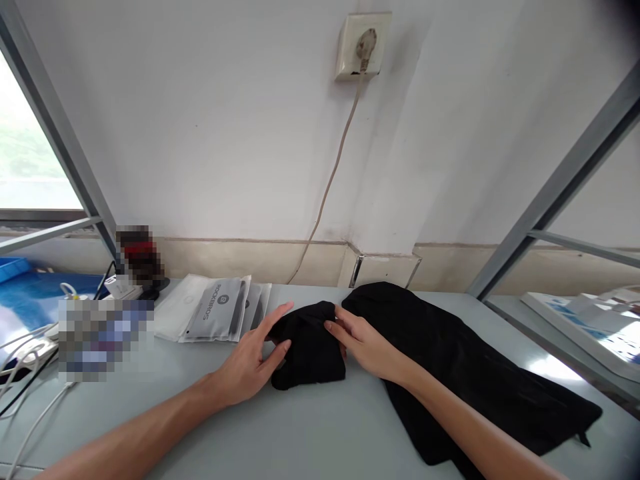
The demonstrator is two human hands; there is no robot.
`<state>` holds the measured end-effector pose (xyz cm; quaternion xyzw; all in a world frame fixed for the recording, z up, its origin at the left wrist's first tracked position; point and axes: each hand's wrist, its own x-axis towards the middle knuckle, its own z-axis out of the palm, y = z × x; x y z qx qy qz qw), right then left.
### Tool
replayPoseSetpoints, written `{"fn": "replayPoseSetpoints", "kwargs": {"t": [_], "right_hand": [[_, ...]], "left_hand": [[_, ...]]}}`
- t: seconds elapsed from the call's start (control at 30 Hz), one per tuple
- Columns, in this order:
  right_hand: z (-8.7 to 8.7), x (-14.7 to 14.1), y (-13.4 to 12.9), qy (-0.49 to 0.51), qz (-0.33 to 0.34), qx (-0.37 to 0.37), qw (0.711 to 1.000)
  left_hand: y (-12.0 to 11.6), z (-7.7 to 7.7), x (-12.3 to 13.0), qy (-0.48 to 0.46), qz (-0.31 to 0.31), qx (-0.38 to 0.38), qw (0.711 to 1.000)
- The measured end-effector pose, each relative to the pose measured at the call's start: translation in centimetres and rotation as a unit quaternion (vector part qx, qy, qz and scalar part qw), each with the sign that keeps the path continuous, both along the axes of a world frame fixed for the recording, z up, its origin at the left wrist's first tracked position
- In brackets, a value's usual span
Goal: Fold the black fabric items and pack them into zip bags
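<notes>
Evidently we have a small folded black fabric bundle (315,353) between our hands, lying on the pale tabletop (300,440) with the grey-and-clear packets (215,313) behind it to the left and a larger black cloth piece (450,360) just to its right. Our right hand (367,343) pinches the bundle's upper right edge, thumb on top and the other fingers tucked partly behind, where we cannot see them fully. Our left hand (243,370) is spread, its thumb at the bundle's left side and its forefinger reaching past the upper left corner; how firmly it presses, we cannot tell.

To handle these layers well, we would do best to let the right pinch anchor the edge while the left thumb and fingers square up the looser left side. The fabric looks soft and likely to slump, so light, even pressure should serve better than pulling. We should also mind the larger piece beneath our right forearm, since a dragging sleeve or wrist could rumple it.
</notes>
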<state>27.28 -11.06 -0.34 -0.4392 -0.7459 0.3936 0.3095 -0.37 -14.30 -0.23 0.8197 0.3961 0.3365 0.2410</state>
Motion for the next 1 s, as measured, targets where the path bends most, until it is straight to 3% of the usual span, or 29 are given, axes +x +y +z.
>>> {"fn": "replayPoseSetpoints", "kwargs": {"t": [0.17, 0.33, 0.47, 0.63, 0.8, 1.0], "right_hand": [[0.1, -0.3, 0.0, 0.078, 0.013, -0.088, 0.993], [-0.2, -0.2, 0.3, 0.124, 0.016, -0.109, 0.986], [-0.7, 0.0, 0.5, 0.13, 0.007, -0.102, 0.986], [-0.6, 0.1, 0.3, 0.088, 0.015, -0.069, 0.994], [-0.1, -0.1, 0.0, 0.067, 0.036, -0.061, 0.995], [0.6, -0.1, -0.1, 0.055, 0.04, -0.065, 0.996]], "left_hand": [[-0.1, 0.1, -0.3, 0.003, -0.055, 0.035, 0.998], [0.5, -0.8, -0.1, 0.02, -0.037, 0.086, 0.995], [0.9, -1.2, 0.2, 0.052, -0.02, 0.143, 0.988], [0.8, -0.7, 0.2, 0.107, -0.001, 0.202, 0.973], [0.8, -1.0, 0.1, 0.185, -0.027, 0.219, 0.958], [1.3, -1.8, 0.1, 0.199, -0.019, 0.195, 0.96]]}}
